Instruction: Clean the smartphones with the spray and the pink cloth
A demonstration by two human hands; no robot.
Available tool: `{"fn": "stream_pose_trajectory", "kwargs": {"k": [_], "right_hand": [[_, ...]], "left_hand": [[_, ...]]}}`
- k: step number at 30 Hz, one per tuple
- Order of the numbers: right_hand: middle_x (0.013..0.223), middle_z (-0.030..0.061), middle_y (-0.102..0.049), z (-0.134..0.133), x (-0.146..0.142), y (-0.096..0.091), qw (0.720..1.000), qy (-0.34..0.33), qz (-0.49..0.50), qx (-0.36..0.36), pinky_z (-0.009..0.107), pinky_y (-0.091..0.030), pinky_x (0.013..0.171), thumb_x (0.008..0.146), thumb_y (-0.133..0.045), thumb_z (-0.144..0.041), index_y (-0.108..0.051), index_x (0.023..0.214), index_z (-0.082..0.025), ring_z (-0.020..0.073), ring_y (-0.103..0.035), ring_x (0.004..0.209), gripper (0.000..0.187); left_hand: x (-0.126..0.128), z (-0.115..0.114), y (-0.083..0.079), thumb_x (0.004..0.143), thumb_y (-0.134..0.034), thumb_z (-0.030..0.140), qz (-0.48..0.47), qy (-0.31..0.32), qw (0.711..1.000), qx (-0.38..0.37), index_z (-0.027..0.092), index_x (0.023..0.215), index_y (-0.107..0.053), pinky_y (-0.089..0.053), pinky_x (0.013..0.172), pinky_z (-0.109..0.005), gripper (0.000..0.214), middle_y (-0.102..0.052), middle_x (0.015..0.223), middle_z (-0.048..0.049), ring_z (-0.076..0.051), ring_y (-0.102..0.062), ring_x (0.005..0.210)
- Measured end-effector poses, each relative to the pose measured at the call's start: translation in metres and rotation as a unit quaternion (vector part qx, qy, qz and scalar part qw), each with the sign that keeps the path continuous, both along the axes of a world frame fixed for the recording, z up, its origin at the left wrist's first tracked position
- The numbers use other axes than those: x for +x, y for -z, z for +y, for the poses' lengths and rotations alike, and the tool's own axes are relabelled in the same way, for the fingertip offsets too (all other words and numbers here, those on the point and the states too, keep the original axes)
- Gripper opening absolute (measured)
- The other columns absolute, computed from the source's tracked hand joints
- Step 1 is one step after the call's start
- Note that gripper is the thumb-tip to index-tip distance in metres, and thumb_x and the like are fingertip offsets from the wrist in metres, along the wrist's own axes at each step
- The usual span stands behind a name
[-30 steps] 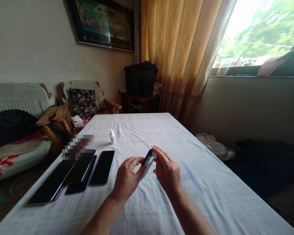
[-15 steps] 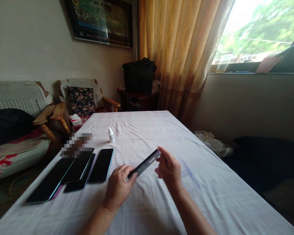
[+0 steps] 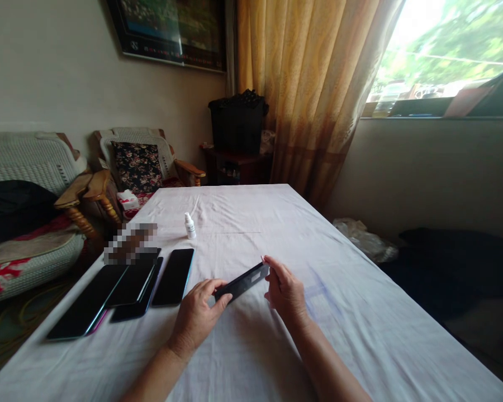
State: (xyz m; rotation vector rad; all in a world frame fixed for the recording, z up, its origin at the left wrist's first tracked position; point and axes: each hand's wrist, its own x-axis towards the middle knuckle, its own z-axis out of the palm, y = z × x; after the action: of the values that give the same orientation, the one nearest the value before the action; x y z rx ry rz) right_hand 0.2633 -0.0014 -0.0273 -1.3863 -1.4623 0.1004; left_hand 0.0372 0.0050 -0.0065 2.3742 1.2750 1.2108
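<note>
Left hand [image 3: 198,314] pinches the near end of a dark phone [image 3: 243,283] between thumb and fingers, holding it tilted over the white tablecloth [image 3: 385,340]. Right hand [image 3: 285,291] is at the phone's far end, its fingers bent and a fingertip at the upper corner — whether it grips there, I cannot tell. To the left of the hands, a single phone [image 3: 174,277] lies flat beside a cluster of overlapping phones [image 3: 88,304] — a small white bottle [image 3: 190,228] stands upright beyond them.
</note>
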Motion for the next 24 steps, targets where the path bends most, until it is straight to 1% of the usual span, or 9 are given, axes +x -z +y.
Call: {"fn": "stream_pose_trajectory", "kwargs": {"k": [2, 4, 6, 10, 13, 17, 20, 24], "right_hand": [[0.108, 0.0059, -0.072, 0.000, -0.001, 0.000, 0.999, -0.003, -0.034, 0.015, 0.028, -0.059, 0.074, 0.091, -0.039, -0.017, -0.065, 0.117, -0.022, 0.0155, -0.071, 0.080, 0.037], [0.111, 0.0072, -0.071, -0.002, -0.006, 0.000, 0.997, -0.009, -0.063, 0.031, 0.030, -0.059, 0.079, 0.091, -0.038, -0.014, -0.064, 0.118, -0.021, 0.0167, -0.071, 0.086, 0.039], [0.116, 0.0082, -0.070, -0.006, -0.014, -0.002, 0.994, -0.026, -0.095, 0.043, 0.030, -0.058, 0.084, 0.091, -0.037, -0.011, -0.063, 0.120, -0.021, 0.0169, -0.070, 0.093, 0.040], [0.122, 0.0093, -0.067, -0.015, -0.032, -0.006, 0.979, -0.079, -0.181, 0.057, 0.027, -0.056, 0.087, 0.089, -0.037, -0.004, -0.060, 0.125, -0.018, 0.0166, -0.067, 0.104, 0.045], [0.124, 0.0108, -0.066, -0.019, -0.040, -0.008, 0.965, -0.103, -0.232, 0.067, 0.026, -0.056, 0.088, 0.086, -0.037, 0.000, -0.058, 0.127, -0.016, 0.0167, -0.066, 0.107, 0.049], [0.125, 0.0117, -0.065, -0.018, -0.042, -0.008, 0.958, -0.103, -0.261, 0.064, 0.027, -0.057, 0.085, 0.085, -0.038, 0.000, -0.058, 0.127, -0.015, 0.0173, -0.068, 0.102, 0.050], [0.128, 0.0112, -0.064, -0.015, -0.038, -0.009, 0.957, -0.100, -0.270, 0.044, 0.028, -0.056, 0.086, 0.085, -0.038, 0.000, -0.058, 0.128, -0.016, 0.0172, -0.068, 0.103, 0.050], [0.129, 0.0087, -0.063, -0.010, -0.026, -0.009, 0.966, -0.057, -0.252, 0.018, 0.027, -0.055, 0.089, 0.087, -0.036, 0.000, -0.059, 0.127, -0.018, 0.0163, -0.066, 0.106, 0.050]], "left_hand": [[-0.009, -0.001, 0.004, 0.086, -0.061, 0.033, -0.009, 0.002, 1.000, -0.012, 0.024, 0.096, -0.066, -0.054, 0.068, -0.027, 0.014, -0.071, 0.082, 0.0002, -0.017, -0.067, 0.071], [-0.017, -0.003, 0.008, 0.085, -0.061, 0.032, -0.012, 0.004, 1.000, -0.013, 0.024, 0.094, -0.067, -0.053, 0.065, -0.025, 0.013, -0.069, 0.076, 0.0015, -0.016, -0.066, 0.067], [-0.023, -0.005, 0.010, 0.086, -0.061, 0.031, -0.016, 0.008, 1.000, -0.009, 0.023, 0.091, -0.067, -0.053, 0.064, -0.024, 0.012, -0.068, 0.073, 0.0015, -0.015, -0.066, 0.066], [-0.023, -0.006, 0.012, 0.088, -0.058, 0.032, -0.038, 0.008, 0.999, -0.008, 0.022, 0.086, -0.068, -0.053, 0.063, -0.023, 0.015, -0.068, 0.074, -0.0007, -0.015, -0.066, 0.065], [-0.021, -0.006, 0.013, 0.089, -0.057, 0.033, -0.046, 0.012, 0.999, -0.013, 0.021, 0.087, -0.068, -0.054, 0.062, -0.023, 0.016, -0.069, 0.075, -0.0014, -0.016, -0.066, 0.065], [-0.021, -0.006, 0.016, 0.089, -0.057, 0.034, -0.048, 0.017, 0.999, 0.000, 0.022, 0.088, -0.069, -0.054, 0.061, -0.024, 0.017, -0.069, 0.074, -0.0012, -0.016, -0.067, 0.063], [-0.022, -0.007, 0.018, 0.090, -0.057, 0.032, -0.045, 0.020, 0.999, 0.018, 0.021, 0.090, -0.068, -0.055, 0.063, -0.024, 0.016, -0.069, 0.076, -0.0016, -0.016, -0.067, 0.064], [-0.021, -0.008, 0.020, 0.090, -0.057, 0.028, -0.037, 0.023, 0.999, 0.032, 0.021, 0.092, -0.067, -0.055, 0.066, -0.024, 0.012, -0.069, 0.079, -0.0018, -0.015, -0.068, 0.067]]}}
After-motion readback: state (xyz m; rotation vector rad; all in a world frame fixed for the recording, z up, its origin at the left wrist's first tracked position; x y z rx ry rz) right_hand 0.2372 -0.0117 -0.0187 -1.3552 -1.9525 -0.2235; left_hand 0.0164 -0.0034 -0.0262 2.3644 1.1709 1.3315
